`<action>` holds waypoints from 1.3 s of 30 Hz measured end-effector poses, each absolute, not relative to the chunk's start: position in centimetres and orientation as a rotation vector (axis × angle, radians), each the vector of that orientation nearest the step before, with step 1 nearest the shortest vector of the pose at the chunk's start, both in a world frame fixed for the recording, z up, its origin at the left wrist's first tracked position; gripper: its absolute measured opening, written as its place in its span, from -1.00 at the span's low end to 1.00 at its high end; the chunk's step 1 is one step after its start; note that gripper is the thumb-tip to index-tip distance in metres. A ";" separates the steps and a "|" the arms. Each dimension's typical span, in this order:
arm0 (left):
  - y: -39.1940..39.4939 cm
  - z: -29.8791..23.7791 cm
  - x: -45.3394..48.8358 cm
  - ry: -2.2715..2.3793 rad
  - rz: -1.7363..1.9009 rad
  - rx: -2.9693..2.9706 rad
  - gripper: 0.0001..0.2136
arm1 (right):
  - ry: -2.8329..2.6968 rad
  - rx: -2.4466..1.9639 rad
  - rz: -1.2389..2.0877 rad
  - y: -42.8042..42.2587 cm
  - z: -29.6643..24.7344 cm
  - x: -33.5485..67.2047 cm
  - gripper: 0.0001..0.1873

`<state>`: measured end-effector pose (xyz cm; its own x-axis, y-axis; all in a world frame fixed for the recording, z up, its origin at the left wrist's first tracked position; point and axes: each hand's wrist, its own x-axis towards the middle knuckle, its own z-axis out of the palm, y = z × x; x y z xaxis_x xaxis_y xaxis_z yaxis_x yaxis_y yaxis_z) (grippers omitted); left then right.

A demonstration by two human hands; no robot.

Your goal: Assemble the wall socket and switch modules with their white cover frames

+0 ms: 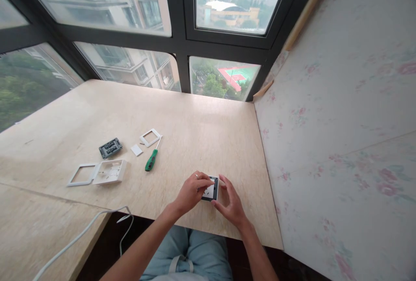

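Both my hands hold a small square wall socket module [210, 191], white-faced with a dark frame, just above the near edge of the pale stone sill [201, 129]. My left hand [191, 191] pinches its left and top side with fingers curled; a ring shows on one finger. My right hand [231, 203] grips its right and lower edge with fingers bent round it. A green-handled screwdriver [151, 159] lies to the left, beyond my hands.
Further left lie a white square frame [82, 174], a white back box [109, 171], a dark grey module [110, 147], a small white frame [150, 137] and a white tile piece [137, 150]. A white cable [81, 233] hangs at lower left. A floral wall [341, 142] bounds the right; windows stand behind.
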<state>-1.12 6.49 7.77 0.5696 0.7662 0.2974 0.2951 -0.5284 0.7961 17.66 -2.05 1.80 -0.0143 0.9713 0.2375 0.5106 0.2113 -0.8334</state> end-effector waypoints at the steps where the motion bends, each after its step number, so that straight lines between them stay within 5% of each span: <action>1: 6.4 7.5 -1.0 0.849 0.843 2.109 -0.74 | -1.649 -1.412 0.699 -2.0 1.8 17.7 -0.13; 39: 5.4 7.3 0.6 0.895 0.694 2.425 -0.65 | -1.702 -1.385 0.653 -1.9 1.9 17.8 -0.13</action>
<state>0.56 5.40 7.26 0.6609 0.6901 0.2949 0.4576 -0.6821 0.5704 17.80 -1.91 1.91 -0.0512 0.9606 0.2732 0.5310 0.2579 -0.8072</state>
